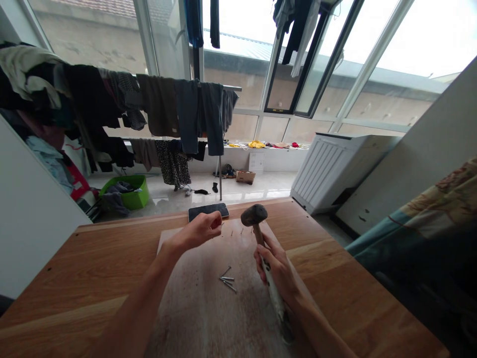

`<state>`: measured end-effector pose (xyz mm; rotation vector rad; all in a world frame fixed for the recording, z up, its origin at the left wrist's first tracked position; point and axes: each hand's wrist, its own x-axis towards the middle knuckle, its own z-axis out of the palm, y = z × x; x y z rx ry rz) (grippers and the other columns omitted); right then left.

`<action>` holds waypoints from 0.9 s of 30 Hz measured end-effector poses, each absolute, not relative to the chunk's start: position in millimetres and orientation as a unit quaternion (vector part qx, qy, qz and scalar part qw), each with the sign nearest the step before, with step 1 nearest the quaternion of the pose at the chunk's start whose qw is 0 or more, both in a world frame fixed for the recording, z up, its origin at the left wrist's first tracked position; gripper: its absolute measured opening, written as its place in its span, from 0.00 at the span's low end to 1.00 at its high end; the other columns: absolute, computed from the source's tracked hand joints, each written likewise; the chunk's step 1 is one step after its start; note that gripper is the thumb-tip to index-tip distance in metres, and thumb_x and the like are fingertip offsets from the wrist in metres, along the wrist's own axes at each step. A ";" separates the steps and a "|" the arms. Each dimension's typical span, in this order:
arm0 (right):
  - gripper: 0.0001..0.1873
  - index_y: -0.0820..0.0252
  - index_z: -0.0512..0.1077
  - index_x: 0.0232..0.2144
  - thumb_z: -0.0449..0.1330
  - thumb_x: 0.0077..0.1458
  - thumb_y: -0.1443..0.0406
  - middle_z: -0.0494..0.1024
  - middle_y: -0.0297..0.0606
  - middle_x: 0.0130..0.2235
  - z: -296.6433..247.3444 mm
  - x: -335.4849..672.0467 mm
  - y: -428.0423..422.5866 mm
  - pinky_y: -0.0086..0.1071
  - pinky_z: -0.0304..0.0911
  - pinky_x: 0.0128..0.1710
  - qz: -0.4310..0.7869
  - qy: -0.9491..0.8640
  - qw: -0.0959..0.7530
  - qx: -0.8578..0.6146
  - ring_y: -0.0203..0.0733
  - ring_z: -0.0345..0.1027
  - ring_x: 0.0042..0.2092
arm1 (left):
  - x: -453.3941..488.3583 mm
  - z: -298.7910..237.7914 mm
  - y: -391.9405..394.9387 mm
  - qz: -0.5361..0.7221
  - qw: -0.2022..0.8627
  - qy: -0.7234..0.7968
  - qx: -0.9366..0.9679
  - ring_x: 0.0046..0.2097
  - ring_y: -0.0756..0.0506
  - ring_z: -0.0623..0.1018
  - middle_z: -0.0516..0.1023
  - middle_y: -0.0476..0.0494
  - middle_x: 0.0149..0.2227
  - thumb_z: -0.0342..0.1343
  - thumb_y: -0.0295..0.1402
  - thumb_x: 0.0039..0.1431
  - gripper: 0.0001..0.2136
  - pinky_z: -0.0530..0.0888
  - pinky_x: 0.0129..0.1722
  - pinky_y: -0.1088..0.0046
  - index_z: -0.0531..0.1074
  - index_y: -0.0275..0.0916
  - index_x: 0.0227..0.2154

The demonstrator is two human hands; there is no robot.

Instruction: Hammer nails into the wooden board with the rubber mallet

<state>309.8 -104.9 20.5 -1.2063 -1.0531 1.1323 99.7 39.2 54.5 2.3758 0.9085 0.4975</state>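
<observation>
My right hand [276,267] is wrapped round the wooden handle of a hammer [254,216], whose dark head is raised over a worn board [208,308] on the wooden table [74,278]. My left hand [204,229] hovers over the far end of the board with its fingers pinched together, apparently on a small nail near the fingertips. Several loose nails [228,282] lie on the board between my hands. A few nails [244,230] stand in the board near the hammer head.
A dark phone [208,211] lies at the table's far edge. Beyond it are a clothes rack hung with garments [179,114], a green basin [128,191] on the floor and a white cabinet [335,166]. Patterned fabric [428,238] is at the right.
</observation>
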 end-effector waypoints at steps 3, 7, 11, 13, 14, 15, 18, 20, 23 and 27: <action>0.16 0.59 0.66 0.43 0.57 0.60 0.53 0.65 0.24 0.24 19.2 309.9 -104.6 0.22 0.52 0.11 0.477 -0.451 0.556 -0.510 0.28 0.55 0.15 | 101.9 48.7 39.2 0.177 0.277 0.341 0.881 0.30 0.49 0.72 0.73 0.51 0.27 0.53 0.30 0.57 0.04 0.65 0.30 0.75 0.72 0.39 0.30; 0.16 0.58 0.66 0.41 0.57 0.60 0.53 0.65 0.24 0.24 20.3 309.6 -105.2 0.22 0.52 0.11 0.472 -0.451 0.556 -0.516 0.28 0.55 0.15 | 104.4 41.5 40.1 0.152 0.277 0.345 0.884 0.31 0.48 0.74 0.77 0.48 0.29 0.54 0.28 0.55 0.05 0.66 0.32 0.74 0.75 0.38 0.29; 0.15 0.58 0.65 0.39 0.56 0.61 0.52 0.65 0.24 0.24 22.5 309.7 -105.9 0.22 0.52 0.11 0.471 -0.455 0.552 -0.516 0.28 0.55 0.15 | 104.8 40.0 40.3 0.139 0.269 0.352 0.886 0.31 0.48 0.74 0.77 0.48 0.28 0.54 0.26 0.52 0.06 0.66 0.32 0.74 0.76 0.38 0.28; 0.15 0.58 0.65 0.40 0.56 0.61 0.53 0.65 0.24 0.24 22.8 310.1 -106.3 0.22 0.52 0.11 0.475 -0.458 0.550 -0.513 0.28 0.55 0.15 | 105.9 41.7 38.8 0.135 0.268 0.354 0.886 0.31 0.48 0.74 0.77 0.48 0.28 0.53 0.26 0.52 0.06 0.65 0.31 0.74 0.76 0.37 0.27; 0.15 0.58 0.65 0.41 0.56 0.61 0.53 0.65 0.24 0.24 22.7 310.3 -106.4 0.22 0.52 0.11 0.476 -0.459 0.549 -0.511 0.28 0.55 0.15 | 106.6 42.6 37.8 0.135 0.268 0.355 0.886 0.31 0.48 0.74 0.76 0.48 0.27 0.53 0.26 0.52 0.06 0.65 0.31 0.73 0.75 0.37 0.27; 0.15 0.58 0.65 0.42 0.56 0.61 0.53 0.65 0.24 0.24 22.4 310.6 -106.5 0.22 0.52 0.11 0.477 -0.460 0.548 -0.511 0.28 0.55 0.15 | 107.4 43.2 36.9 0.135 0.269 0.355 0.885 0.31 0.48 0.73 0.76 0.47 0.28 0.53 0.26 0.52 0.06 0.65 0.31 0.73 0.75 0.37 0.26; 0.16 0.59 0.66 0.44 0.56 0.61 0.53 0.65 0.24 0.25 21.8 310.7 -106.4 0.22 0.51 0.11 0.475 -0.464 0.547 -0.510 0.28 0.55 0.15 | 109.3 42.1 35.5 0.143 0.280 0.352 0.882 0.31 0.47 0.74 0.77 0.47 0.29 0.54 0.27 0.52 0.05 0.65 0.32 0.73 0.76 0.37 0.29; 0.17 0.59 0.66 0.44 0.56 0.61 0.54 0.65 0.24 0.25 22.0 310.1 -106.0 0.22 0.51 0.11 0.478 -0.462 0.549 -0.507 0.28 0.54 0.15 | 109.4 38.2 36.6 0.153 0.297 0.348 0.876 0.32 0.47 0.74 0.77 0.47 0.30 0.54 0.28 0.52 0.06 0.67 0.33 0.73 0.76 0.37 0.32; 0.18 0.59 0.67 0.46 0.57 0.60 0.53 0.65 0.24 0.24 22.9 307.7 -105.7 0.22 0.51 0.11 0.497 -0.453 0.543 -0.503 0.28 0.55 0.15 | 108.2 29.9 40.7 0.169 0.327 0.342 0.865 0.32 0.48 0.74 0.76 0.48 0.29 0.55 0.31 0.53 0.06 0.69 0.33 0.74 0.76 0.37 0.32; 0.23 0.60 0.66 0.52 0.57 0.59 0.53 0.65 0.24 0.25 23.9 302.5 -107.3 0.22 0.52 0.12 0.535 -0.444 0.524 -0.492 0.28 0.55 0.16 | 106.5 21.1 46.0 0.191 0.350 0.342 0.851 0.33 0.48 0.74 0.76 0.47 0.31 0.56 0.35 0.54 0.08 0.69 0.34 0.73 0.77 0.36 0.30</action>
